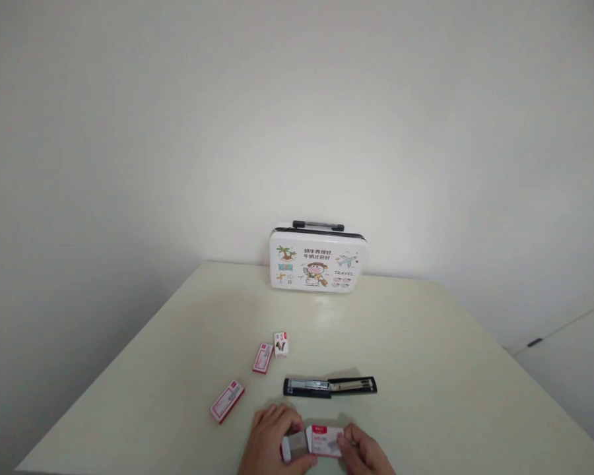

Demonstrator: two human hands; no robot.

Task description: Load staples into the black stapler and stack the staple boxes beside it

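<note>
My left hand and my right hand meet at the near table edge over a small red and white staple box. The left fingers grip its pulled-out inner tray; the right fingers pinch the sleeve's right end. Just beyond the hands lies a black stapler, swung open flat with its metal channel showing.
Three more small red and white boxes lie on the pale table: one at the left, one further back, and one standing upright. A small white suitcase-shaped case with cartoon prints stands at the far edge against the wall.
</note>
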